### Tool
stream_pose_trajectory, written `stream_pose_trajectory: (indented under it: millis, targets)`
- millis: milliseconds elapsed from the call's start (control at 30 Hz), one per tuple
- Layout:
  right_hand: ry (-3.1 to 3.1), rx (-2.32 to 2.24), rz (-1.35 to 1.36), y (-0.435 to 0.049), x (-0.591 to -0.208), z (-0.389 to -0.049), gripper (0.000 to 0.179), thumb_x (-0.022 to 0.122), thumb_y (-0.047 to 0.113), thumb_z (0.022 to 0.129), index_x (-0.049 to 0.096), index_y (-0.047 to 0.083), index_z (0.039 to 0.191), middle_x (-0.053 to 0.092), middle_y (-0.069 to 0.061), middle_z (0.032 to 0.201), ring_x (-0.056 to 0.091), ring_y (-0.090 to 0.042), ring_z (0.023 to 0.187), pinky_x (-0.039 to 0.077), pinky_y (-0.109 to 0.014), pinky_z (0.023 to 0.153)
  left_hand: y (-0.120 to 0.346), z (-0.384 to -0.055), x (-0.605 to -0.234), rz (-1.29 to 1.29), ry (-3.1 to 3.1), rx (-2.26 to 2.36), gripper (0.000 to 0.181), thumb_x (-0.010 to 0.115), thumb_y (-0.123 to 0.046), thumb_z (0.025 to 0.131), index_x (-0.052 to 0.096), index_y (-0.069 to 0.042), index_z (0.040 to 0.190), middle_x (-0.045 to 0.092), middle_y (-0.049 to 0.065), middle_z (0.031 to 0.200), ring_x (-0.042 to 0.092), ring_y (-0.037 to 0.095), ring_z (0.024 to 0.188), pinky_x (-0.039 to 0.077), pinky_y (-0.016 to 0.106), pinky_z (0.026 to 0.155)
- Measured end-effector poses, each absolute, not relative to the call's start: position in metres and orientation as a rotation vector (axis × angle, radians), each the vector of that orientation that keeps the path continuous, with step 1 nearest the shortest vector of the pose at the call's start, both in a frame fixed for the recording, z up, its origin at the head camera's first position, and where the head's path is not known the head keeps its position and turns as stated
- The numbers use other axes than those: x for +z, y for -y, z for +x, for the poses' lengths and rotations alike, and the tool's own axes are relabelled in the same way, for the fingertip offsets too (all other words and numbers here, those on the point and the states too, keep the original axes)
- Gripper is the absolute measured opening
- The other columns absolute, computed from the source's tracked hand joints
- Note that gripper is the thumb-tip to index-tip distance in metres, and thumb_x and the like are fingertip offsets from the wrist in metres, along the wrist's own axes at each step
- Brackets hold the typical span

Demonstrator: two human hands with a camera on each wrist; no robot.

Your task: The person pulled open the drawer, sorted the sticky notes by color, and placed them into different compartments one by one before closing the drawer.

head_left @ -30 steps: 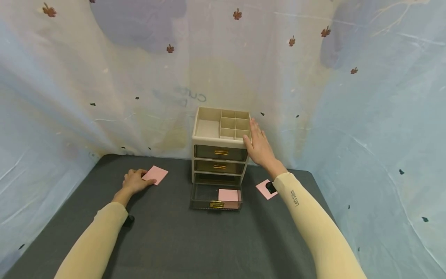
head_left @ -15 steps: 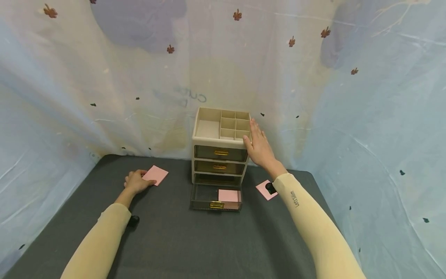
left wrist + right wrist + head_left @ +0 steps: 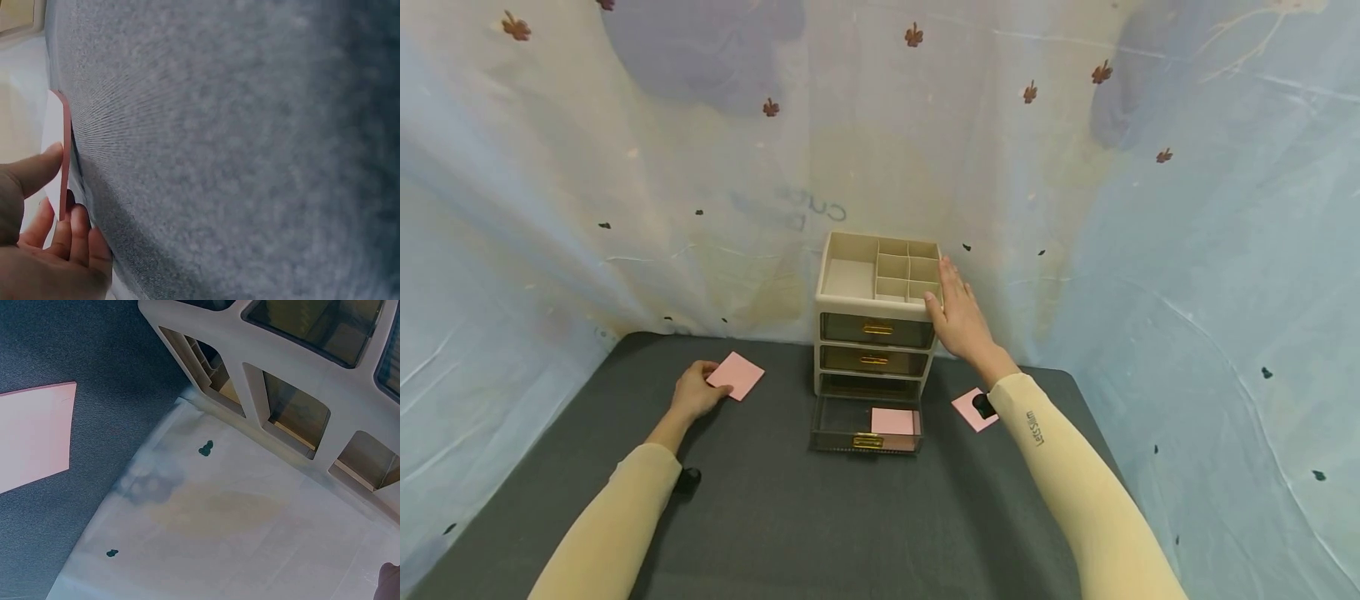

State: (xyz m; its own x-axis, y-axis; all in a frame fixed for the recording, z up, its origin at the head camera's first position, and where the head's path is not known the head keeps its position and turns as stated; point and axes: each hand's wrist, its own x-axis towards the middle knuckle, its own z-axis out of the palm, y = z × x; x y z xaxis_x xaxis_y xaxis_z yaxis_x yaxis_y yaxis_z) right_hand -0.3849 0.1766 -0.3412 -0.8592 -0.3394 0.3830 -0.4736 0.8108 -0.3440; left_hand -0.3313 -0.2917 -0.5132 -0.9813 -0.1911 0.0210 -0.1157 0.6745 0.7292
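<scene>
In the head view, my left hand [image 3: 695, 393] pinches a pink sticky-note pad [image 3: 737, 376] at the left of the table. The left wrist view shows the pad [image 3: 55, 153] tilted on edge, thumb on one face and fingers behind. My right hand [image 3: 962, 323] lies with straight fingers along the right side of a cream drawer organizer [image 3: 850, 279], thumb at its top front edge. The organizer's bottom drawer [image 3: 840, 417] is pulled out, and another pink pad [image 3: 892, 422] lies in its right half. The two drawers above are closed.
A third pink pad [image 3: 966, 407] lies on the dark table [image 3: 865, 525] right of the organizer, partly behind the right wrist's black camera [image 3: 982, 406]. A patterned curtain [image 3: 880, 150] hangs behind the table and along both sides.
My left hand has shifted slightly right and its pad has tilted up a little. The right hand stays in place against the organizer, and the drawer has not moved.
</scene>
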Motion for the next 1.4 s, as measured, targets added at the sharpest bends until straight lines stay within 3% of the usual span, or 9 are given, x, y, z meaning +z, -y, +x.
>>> stream_pose_trajectory:
  millis: [367,500,667,967,1233,1400]
  targets:
    - [2.698,0.634,0.616,-0.177,-0.341,-0.385,0.071,0.028,0.044,0.113,-0.001,0.007,0.167,0.001,-0.009,0.175,0.004,-0.027,0.161,0.008,-0.051,0.13,0.282,-0.325,-0.507,0.318,2.579,-1.271,0.039,0.057,-0.006,0.102,0.056,0.009,0.138,0.059,0.033,0.129,0.06,0.045,0.114,0.05,0.055,0.093]
    - [2.688,0.644,0.626,-0.177,-0.342,-0.385,0.071,0.028,0.043,0.113,0.0,0.006,0.167,0.001,-0.01,0.175,0.005,-0.029,0.161,0.008,-0.052,0.129,0.279,-0.324,-0.505,0.34,2.518,-1.316,0.034,0.052,-0.003,0.103,0.059,0.007,0.135,0.061,0.03,0.125,0.068,0.04,0.107,0.055,0.035,0.08]
    - [2.677,0.647,0.633,-0.177,-0.343,-0.385,0.071,0.029,0.042,0.114,0.001,0.005,0.167,0.002,-0.011,0.175,0.006,-0.03,0.161,0.009,-0.052,0.129,0.276,-0.323,-0.504,0.344,2.472,-1.366,0.033,0.049,-0.002,0.105,0.06,0.005,0.135,0.063,0.029,0.124,0.071,0.038,0.103,0.049,0.015,0.065]
    - [2.672,0.643,0.636,-0.176,-0.344,-0.386,0.071,0.029,0.042,0.114,0.002,0.004,0.167,0.002,-0.011,0.175,0.004,-0.029,0.161,0.01,-0.054,0.129,0.267,-0.316,-0.498,0.333,2.412,-1.432,0.032,0.051,-0.002,0.106,0.061,0.005,0.135,0.064,0.028,0.125,0.071,0.035,0.102,0.05,0.012,0.065]
    - [2.667,0.643,0.636,-0.176,-0.343,-0.385,0.07,0.03,0.04,0.114,0.002,0.004,0.167,0.003,-0.011,0.175,0.006,-0.031,0.161,0.009,-0.053,0.129,0.259,-0.311,-0.489,0.321,2.301,-1.545,0.032,0.054,-0.005,0.106,0.063,0.002,0.136,0.065,0.024,0.127,0.063,0.01,0.091,0.05,0.009,0.067]
    - [2.671,0.636,0.635,-0.177,-0.342,-0.386,0.07,0.03,0.04,0.114,0.002,0.004,0.167,0.002,-0.011,0.175,0.005,-0.03,0.161,0.009,-0.053,0.129,0.251,-0.306,-0.481,0.305,2.229,-1.626,0.032,0.055,-0.005,0.106,0.063,0.002,0.137,0.064,0.024,0.127,0.061,0.003,0.089,0.051,0.011,0.07]
